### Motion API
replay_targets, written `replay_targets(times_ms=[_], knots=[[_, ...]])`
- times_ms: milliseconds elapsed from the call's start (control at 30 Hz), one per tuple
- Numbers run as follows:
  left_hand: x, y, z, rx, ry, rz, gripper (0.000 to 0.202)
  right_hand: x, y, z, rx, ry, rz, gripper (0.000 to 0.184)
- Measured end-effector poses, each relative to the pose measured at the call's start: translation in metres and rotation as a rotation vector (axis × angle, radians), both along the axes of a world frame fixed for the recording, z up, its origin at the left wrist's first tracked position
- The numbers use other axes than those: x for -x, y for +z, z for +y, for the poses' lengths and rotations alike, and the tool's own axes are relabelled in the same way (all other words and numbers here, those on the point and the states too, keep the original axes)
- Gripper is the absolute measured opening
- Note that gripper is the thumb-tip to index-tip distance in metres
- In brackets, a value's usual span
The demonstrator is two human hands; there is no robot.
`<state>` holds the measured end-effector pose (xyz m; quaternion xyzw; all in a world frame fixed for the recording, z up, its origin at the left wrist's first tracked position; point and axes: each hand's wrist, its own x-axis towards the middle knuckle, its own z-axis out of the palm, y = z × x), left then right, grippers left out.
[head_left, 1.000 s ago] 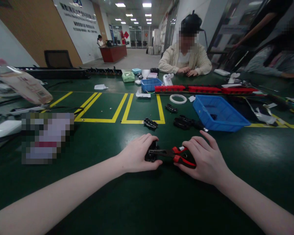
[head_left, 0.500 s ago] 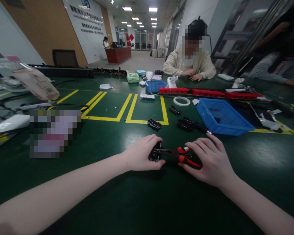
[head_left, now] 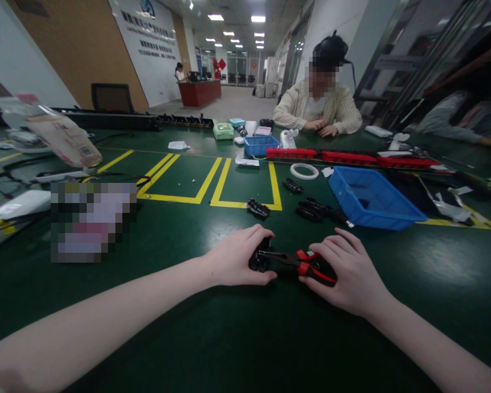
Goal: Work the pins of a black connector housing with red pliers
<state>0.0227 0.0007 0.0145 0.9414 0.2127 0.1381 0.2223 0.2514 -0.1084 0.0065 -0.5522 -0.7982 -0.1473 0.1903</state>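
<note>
My left hand (head_left: pixel 239 256) is closed on a small black part (head_left: pixel 258 257), its thumb and fingers at either end of it; the palm hides some of the part. In my right hand (head_left: pixel 347 273) are long-nose pliers (head_left: pixel 305 263) with red and black handles. Their jaws point left and reach the black part, but I cannot tell whether they grip it. Beyond my hands lie similar black parts: one (head_left: pixel 257 208) by the yellow tape, another (head_left: pixel 293 185) farther back, and a cluster (head_left: pixel 311 209) near the blue bin.
A blue bin (head_left: pixel 372 199) stands at right, with a white ring (head_left: pixel 304 171) and a red strip (head_left: pixel 347 157) behind it. To the left are a tilted bottle (head_left: pixel 63 134), cables and a blurred-out object (head_left: pixel 92 221). Across the green table sits a person (head_left: pixel 317 103).
The pliers' handles have come closer together as my right hand's fingers curl in. My left hand stays at the black part. The view has shifted slightly.
</note>
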Motion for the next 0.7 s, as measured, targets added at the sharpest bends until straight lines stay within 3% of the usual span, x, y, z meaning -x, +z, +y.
replay_targets(times_ms=[367, 700], knots=[[0.0005, 0.0019, 0.0014, 0.041, 0.01, 0.025, 0.061, -0.0003, 0.0025, -0.0016, -0.143, 0.012, -0.127, 0.037], [0.0018, 0.0005, -0.0009, -0.043, -0.056, -0.013, 0.062, -0.0025, 0.0002, 0.0003, 0.014, -0.008, -0.005, 0.033]])
